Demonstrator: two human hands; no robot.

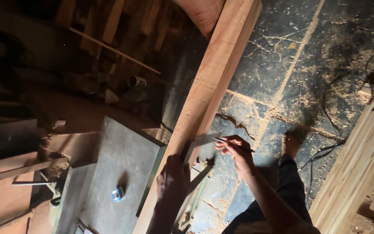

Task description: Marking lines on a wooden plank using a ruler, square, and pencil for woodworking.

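A long reddish timber beam runs from the lower middle up to the top right. My left hand presses a metal try square flat against the beam's side. To its right, my right hand grips a thin pencil, whose tip lies at the square's blade. My dark trouser leg and bare foot stand on the floor beside the beam.
A grey metal machine table with a small blue tape measure lies left of the beam. Planks and offcuts pile up at the left and top. The cracked dark floor carries sawdust and a black cable. Stacked timber fills the right edge.
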